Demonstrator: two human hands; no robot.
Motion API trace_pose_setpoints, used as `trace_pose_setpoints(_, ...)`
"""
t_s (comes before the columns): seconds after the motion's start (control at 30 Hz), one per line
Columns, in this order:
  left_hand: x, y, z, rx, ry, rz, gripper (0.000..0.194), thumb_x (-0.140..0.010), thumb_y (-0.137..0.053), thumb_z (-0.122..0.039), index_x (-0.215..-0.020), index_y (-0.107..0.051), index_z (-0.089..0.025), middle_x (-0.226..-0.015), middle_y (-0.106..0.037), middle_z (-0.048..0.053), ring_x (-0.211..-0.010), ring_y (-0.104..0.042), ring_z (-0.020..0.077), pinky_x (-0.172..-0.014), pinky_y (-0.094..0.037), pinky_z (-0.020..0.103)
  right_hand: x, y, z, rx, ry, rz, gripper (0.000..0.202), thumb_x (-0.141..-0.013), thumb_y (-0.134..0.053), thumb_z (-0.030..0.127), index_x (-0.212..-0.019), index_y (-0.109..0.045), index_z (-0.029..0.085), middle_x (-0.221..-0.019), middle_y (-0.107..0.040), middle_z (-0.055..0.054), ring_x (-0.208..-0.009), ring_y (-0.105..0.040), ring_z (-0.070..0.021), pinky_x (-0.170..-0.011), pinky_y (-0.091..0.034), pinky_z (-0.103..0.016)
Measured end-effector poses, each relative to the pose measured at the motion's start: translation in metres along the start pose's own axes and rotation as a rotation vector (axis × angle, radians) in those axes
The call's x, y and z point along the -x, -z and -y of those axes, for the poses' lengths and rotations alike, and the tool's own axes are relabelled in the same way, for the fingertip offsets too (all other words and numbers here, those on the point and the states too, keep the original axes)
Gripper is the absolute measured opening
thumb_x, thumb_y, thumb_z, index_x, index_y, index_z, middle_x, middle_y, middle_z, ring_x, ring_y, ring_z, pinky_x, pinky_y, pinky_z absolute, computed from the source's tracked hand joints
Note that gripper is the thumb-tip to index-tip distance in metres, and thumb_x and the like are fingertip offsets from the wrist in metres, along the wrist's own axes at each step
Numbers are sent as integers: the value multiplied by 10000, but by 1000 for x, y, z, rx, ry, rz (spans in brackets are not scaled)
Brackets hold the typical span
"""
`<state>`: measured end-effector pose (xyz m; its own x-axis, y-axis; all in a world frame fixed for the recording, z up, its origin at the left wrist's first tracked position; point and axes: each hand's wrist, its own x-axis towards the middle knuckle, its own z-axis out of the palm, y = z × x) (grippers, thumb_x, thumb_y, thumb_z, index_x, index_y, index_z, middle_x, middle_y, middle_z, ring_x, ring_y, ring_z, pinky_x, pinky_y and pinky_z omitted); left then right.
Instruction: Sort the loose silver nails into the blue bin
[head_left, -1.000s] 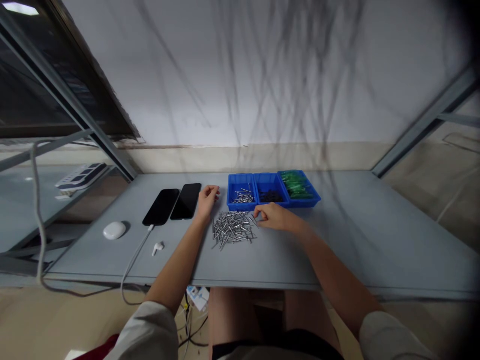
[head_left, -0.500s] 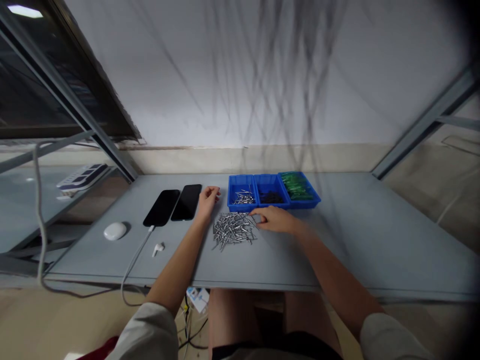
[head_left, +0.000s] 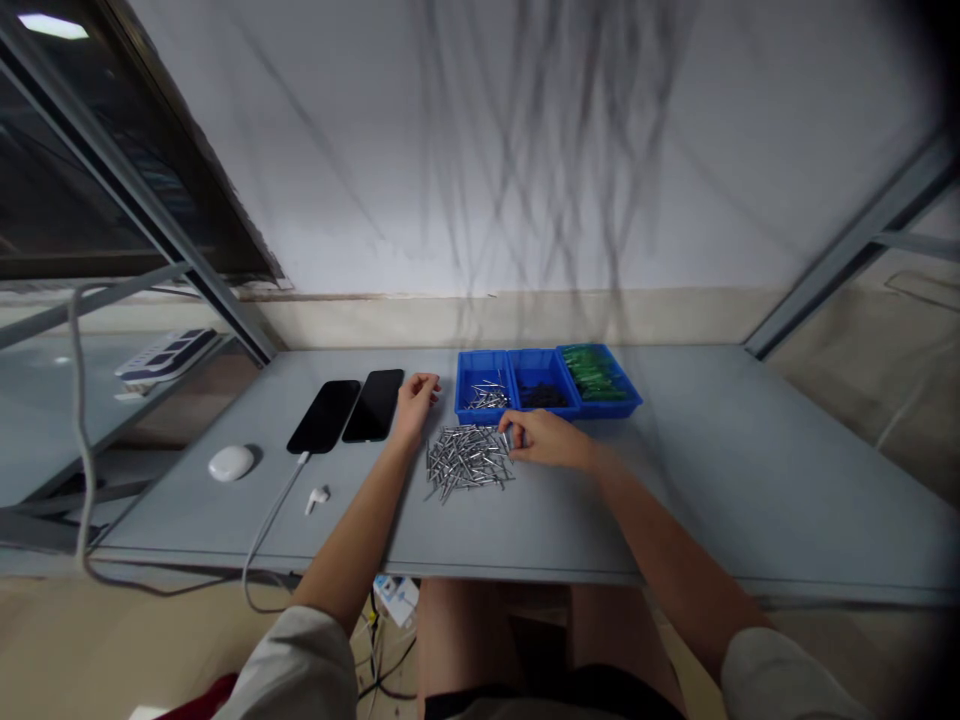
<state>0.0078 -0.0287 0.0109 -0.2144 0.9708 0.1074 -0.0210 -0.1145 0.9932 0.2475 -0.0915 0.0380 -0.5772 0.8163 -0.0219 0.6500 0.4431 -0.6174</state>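
At the metal pile (head_left: 466,462), the right hand (head_left: 547,438) has curled its forefinger.

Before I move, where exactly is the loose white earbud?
In the head view, the earbud lies on the left side of the table, nearer the front edge than the two phones, just right of the white charging cable.

Rods (head_left: 466,460) — before the bins (head_left: 480,372)
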Motion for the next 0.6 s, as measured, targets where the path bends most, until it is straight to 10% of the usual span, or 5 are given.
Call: trace_pose_setpoints(0.6, 0, 0, 0, -16, 4, 4, 318, -632, -690, -465, -720, -606, -171, -662, -581, 4, -533, -461, 82, -520, -363, 218, 2, 23, 19, -709, 6, -330, 343, -621, -748, 377, -801, -519, 196, -797, -666, -31, -623, -568, -122, -498, -436, -223)
